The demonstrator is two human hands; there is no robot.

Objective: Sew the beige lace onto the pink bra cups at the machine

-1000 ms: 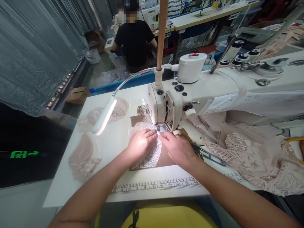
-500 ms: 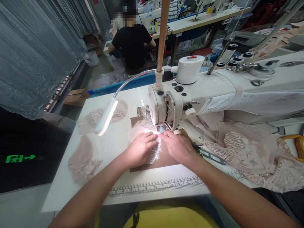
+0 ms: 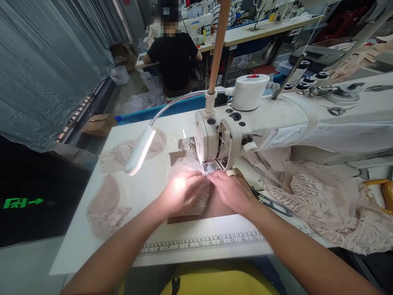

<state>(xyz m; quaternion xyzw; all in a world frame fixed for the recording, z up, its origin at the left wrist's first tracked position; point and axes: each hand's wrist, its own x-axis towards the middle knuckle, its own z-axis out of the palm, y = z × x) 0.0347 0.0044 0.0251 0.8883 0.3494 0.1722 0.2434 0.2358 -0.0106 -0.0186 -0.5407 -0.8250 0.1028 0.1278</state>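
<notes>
The left hand (image 3: 183,192) lies flat and open on a pale pink, net-patterned lace piece (image 3: 202,200). The right hand (image 3: 233,190) touches the piece's other edge with fingers bent; whether it grips is unclear. The lace lies between the hands on the table (image 3: 147,192), its long axis pointing away from them under the presser foot (image 3: 210,167).

Palms down, left grip (image 3: 181,193) and right grip (image 3: 232,191) lie flat, fingertips close together.

Lace piece (image 3: 204,197) largely covered, left hand (image 3: 181,192) glare-washed, sewing machine (image 3: 291,119) cropped right
</notes>
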